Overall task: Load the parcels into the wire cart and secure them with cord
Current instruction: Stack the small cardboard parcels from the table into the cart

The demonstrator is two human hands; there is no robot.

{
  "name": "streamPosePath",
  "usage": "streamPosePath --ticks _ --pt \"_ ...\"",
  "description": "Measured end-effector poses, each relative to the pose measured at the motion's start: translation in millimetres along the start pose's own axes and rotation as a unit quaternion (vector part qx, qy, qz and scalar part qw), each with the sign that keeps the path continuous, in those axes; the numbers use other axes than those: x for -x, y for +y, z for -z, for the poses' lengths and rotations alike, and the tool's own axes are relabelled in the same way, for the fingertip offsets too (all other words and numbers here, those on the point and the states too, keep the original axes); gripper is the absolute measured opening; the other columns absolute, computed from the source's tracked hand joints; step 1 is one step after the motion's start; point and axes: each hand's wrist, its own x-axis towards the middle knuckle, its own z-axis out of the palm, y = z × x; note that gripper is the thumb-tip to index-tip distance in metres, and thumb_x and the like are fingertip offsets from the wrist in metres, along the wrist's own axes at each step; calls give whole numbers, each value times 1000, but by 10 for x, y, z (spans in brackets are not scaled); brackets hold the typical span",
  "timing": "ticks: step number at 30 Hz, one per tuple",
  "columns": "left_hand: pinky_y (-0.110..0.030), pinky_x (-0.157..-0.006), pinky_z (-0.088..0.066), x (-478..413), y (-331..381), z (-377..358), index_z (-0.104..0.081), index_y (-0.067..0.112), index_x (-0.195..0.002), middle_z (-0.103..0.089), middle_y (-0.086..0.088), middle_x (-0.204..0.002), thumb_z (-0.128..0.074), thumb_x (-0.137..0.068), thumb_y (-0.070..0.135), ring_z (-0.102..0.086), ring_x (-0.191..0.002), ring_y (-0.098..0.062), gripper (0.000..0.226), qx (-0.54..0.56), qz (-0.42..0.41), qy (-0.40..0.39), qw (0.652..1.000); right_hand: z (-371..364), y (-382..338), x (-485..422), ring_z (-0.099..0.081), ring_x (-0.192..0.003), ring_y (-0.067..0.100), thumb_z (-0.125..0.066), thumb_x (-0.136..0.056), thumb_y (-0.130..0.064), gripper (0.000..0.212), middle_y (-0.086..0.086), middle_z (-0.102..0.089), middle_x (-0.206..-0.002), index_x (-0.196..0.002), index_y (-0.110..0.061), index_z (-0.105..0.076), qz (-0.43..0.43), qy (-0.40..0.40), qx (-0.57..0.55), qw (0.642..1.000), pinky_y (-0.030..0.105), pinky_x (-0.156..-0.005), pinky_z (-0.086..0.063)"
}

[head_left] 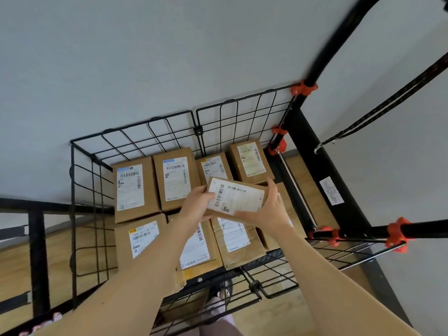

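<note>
Head view: a small barcode-labelled parcel (238, 198) is gripped at its ends by the left hand (196, 206) and right hand (270, 209) above boxes (135, 190) packed in the wire cart (73, 214) — only "906A 061" on the front-left label (143, 236) is legible.
</note>
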Motion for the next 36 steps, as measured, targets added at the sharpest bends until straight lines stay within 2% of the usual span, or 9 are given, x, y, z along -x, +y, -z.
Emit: streamPosePath --ticks 3,7,11,13,15,18,22,30,36 --pt "-38 -87 -48 -28 -29 -39 -48 18 -113 -60 -1 -99 -46 -95 8 -52 -101 -18 21 3 24 -4 1000 -16 43 -33 -44 -126 26 -86 -61 -30 126 7 -22 -149 -147 -32 6 40 -44 109 992 44 -93 -47" --pt "-38 -90 -46 -94 -89 -117 -50 21 -114 -60 -1 -104 -44 -95 6 -52 -103 -16 25 11 22 -22 999 -28 114 -126 -51 -114 25 -80 -67 -28 102 7 -30 -137 -140 -32 -8 34 -31 235 971 31 -71 -48" --pt "-33 -71 -41 -168 -228 -113 -52 17 -80 -53 2 -76 -46 -91 8 -47 -69 -12 16 -139 -1 -3 990 -24 187 -127 -56 -102 24 -79 -68 -29 90 7 -31 -128 -133 -28 -17 16 -3 305 952 26 -63 -44" --pt "-31 -62 -41 -182 -370 -58 -53 13 -77 -54 -2 -76 -47 -86 11 -47 -65 -14 11 -342 -40 17 939 -17 217 -123 -56 -101 24 -79 -68 -29 88 9 -31 -128 -133 -26 -18 7 -1 347 938 26 -62 -43" --pt "-32 -74 -51 -151 -522 22 -57 13 -101 -57 -6 -107 -53 -82 15 -54 -93 -17 19 -524 -86 -1 848 -1 237 -122 -58 -98 24 -78 -69 -27 91 12 -30 -132 -136 -24 -17 3 -15 398 917 26 -62 -45" --pt "-51 -108 -32 -117 -767 165 -19 22 -147 -6 -9 -154 -74 -74 33 -6 -144 -30 92 -695 -104 -81 707 -14 257 -113 -60 -97 25 -78 -70 -23 97 17 -28 -138 -143 -23 -14 4 -56 462 885 27 -62 -48" --pt "-61 -111 -16 -118 -985 243 16 27 -148 30 -9 -153 -78 -72 37 22 -142 -34 121 -772 -113 -78 621 -66 317 -101 -60 -99 26 -75 -72 -20 99 14 -34 -134 -146 -25 -10 28 -97 498 861 28 -62 -45" --pt "-53 -112 -25 -296 -952 306 18 20 -148 31 -12 -152 -71 -80 25 15 -144 -34 112 -772 -122 -39 623 -107 387 -88 -56 -112 30 -82 -62 -14 108 9 -43 -130 -144 -31 -14 65 -228 497 835 40 -87 -52" --pt "-49 -115 -21 -289 -982 379 13 23 -149 27 -6 -154 -69 -81 17 15 -145 -29 107 -741 -138 -43 656 -82 368 -81 -57 -110 32 -82 -61 -5 113 11 -40 -131 -145 -34 -12 72 -251 465 846 40 -87 -53"
